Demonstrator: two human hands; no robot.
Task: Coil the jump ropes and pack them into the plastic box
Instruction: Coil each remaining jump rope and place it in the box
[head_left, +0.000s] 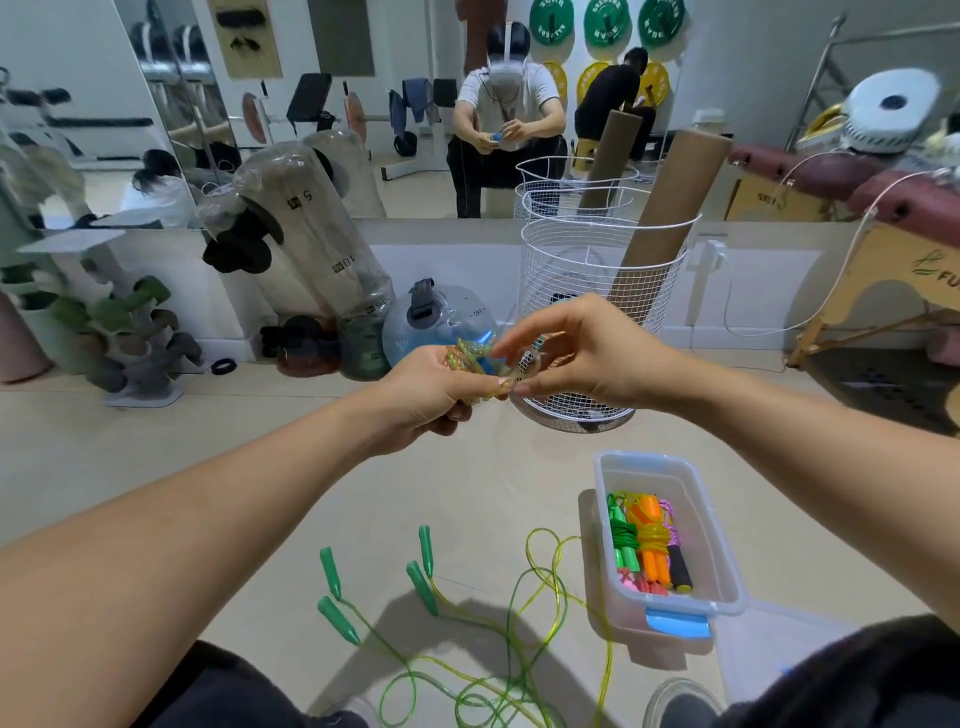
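My left hand (431, 395) gripping a coiled glittery rope (475, 361), right hand (587, 353) fingers pinching its end, plastic box (719, 561) on floor, green-handled ropes (467, 623) loose beside it

Ahead of me, just beyond the hands: one white wire basket (597, 291) holding a cardboard tube (670, 208). Left of it, a clear water bag (441, 327) and sand-filled cylinder (306, 228). Far left, dumbbell rack (130, 338). Wall mirror (415, 104) behind.

On the pale beige floor (260, 493) lie loose green-handled translucent yellow-green jump ropes (467, 623), beside a clear rectangular plastic box (722, 545), near a white wire basket (597, 291).
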